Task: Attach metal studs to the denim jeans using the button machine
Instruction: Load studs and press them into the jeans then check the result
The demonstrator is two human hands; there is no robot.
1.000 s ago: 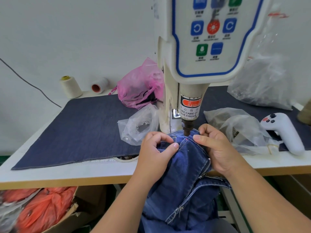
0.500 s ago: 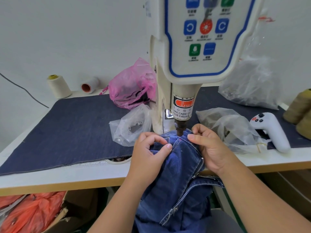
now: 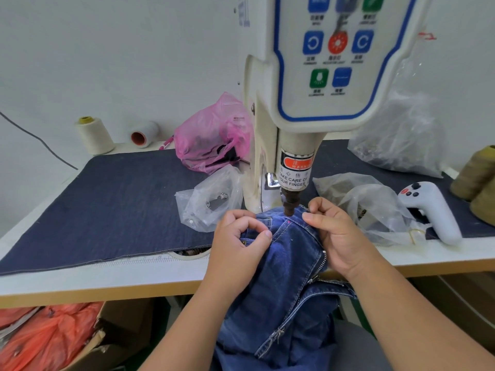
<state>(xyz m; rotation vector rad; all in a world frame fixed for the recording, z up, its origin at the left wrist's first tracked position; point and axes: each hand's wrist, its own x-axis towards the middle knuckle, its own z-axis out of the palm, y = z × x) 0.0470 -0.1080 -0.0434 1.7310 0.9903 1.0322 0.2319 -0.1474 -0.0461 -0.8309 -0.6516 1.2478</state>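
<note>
The dark blue stitched denim jeans [image 3: 289, 266] lie bunched under the cream button machine's [image 3: 270, 129] brown cylindrical metal punch [image 3: 289, 204]. The left hand [image 3: 241, 243] and right hand [image 3: 336, 236] each pinch the waistband beside it.

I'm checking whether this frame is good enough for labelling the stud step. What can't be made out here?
Head view only:
- Lower die under the punch: hidden by the jeans.
- Any stud loaded in the punch: too small to tell.
- Control panel: top cut off by the frame edge.
- Contents of the pink bag: blurred by plastic.
</note>
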